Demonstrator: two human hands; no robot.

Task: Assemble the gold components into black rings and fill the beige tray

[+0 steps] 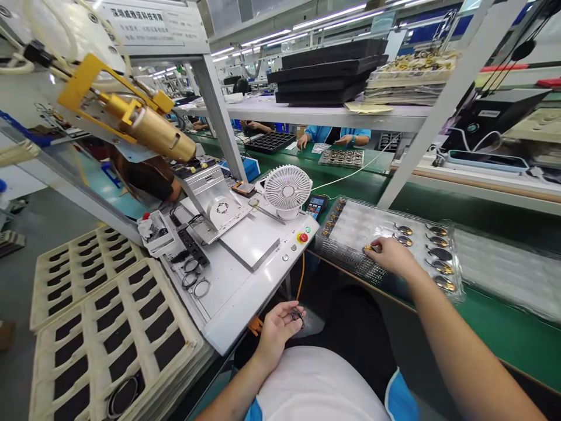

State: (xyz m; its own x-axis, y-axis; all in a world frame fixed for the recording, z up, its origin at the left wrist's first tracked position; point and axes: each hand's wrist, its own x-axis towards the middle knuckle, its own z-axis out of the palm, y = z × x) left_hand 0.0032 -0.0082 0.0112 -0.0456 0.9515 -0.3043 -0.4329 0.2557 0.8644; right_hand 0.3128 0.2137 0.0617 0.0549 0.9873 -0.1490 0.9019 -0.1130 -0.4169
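Observation:
My left hand (277,328) is closed near my lap around a small dark ring-shaped part (298,317), which looks like a watch case. Over a clear plastic tray (346,219) on the right, my right hand (393,257) pinches a small part with a gold-coloured edge (368,249); my fingers hide most of it. Round dark discs with gold flex tails (439,241) sit in the tray's right columns, and more gold-tailed pieces (329,225) line its left edge. Several black rings (190,275) lie on the machine's white table (239,298).
A press with a brass cylinder (164,135) stands over a metal fixture (217,202) at left. Beside it are a white fan (288,190) and a red emergency button (302,237). Cream trays (100,327) are stacked lower left. Across the green bench (368,175), a co-worker's hands (344,139) show.

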